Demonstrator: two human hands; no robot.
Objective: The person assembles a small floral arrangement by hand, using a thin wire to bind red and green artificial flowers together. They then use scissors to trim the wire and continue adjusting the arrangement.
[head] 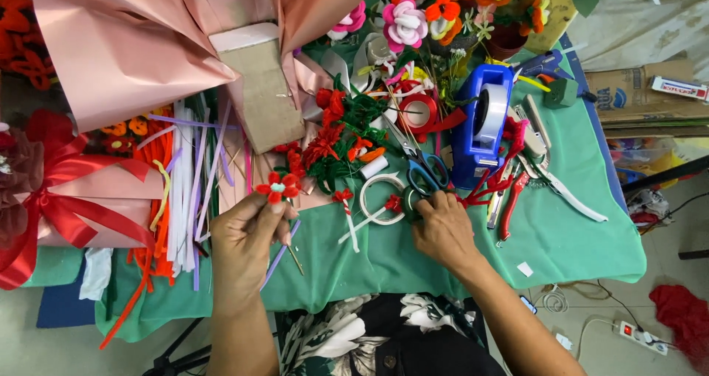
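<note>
We find the left hand (244,236) closed around the thin stem of a small red flower (278,188) of fuzzy pipe-cleaner wire with a pale centre, held upright just above the near edge of the worktop (576,250), left of centre. The right hand (443,228) rests at mid-worktop close to the near edge, its fingertips pinched on a small dark green roll (410,199), apparently floral tape, though the fingers hide most of it and we cannot tell how firm that grip is. Risks noted: the flower's stem is slender and bendable, so a tighter squeeze could kink it or twist the petals out of shape; blue-handled scissors (425,171) lie just beyond the right fingers, blades pointing to the far side, and red-handled cutters (513,202) lie to their right, so a careless reach could nick a finger. The white tape ring (380,197) touching the right fingertips could be knocked toward the near edge. Materials: a soft green cloth covers the worktop, creased at its right corner; a hard blue plastic tape dispenser (480,125) stands right of centre; loose pipe cleaners (185,191) in white, lilac and orange lie in a bundle toward the left edge; glossy pink wrapping sheet (133,43) spreads over the far left corner, with a satin red ribbon (66,199) beneath.
</note>
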